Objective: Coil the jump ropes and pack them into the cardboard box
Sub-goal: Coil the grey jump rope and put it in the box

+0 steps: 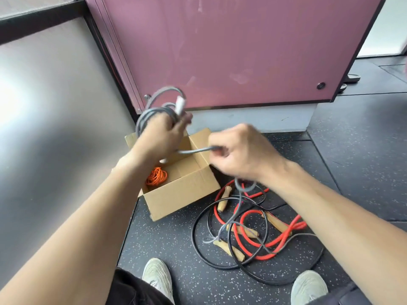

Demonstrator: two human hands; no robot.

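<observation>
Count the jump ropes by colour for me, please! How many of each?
Grey rope: 1
Red rope: 1
Black rope: 1
Orange rope, coiled in the cardboard box: 1
Total: 4

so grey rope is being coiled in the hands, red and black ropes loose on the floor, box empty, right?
Not empty: the head view shows an orange coil lying in the cardboard box. The rest holds: left hand and right hand hold the grey rope; red rope and black rope lie loose on the floor.
</observation>
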